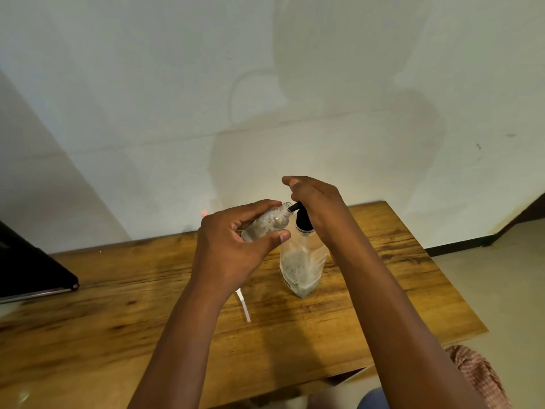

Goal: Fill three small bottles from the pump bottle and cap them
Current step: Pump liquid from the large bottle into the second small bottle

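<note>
Dim, warm indoor light falls from behind the person, throwing a large soft shadow on the pale wall (324, 122). The wooden table (118, 305) shows faint sheen — no harsh glare. Wide-angle bending warps the edges (corners worst); detail looks slightly soft throughout.

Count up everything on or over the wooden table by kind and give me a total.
Small bottles: 1, the small bottle gripped by the left hand
Pump bottles: 1, the pump bottle under the right hand
White strips: 1, white strip
Dark flat devices: 1, dark device
Total: 4
</note>
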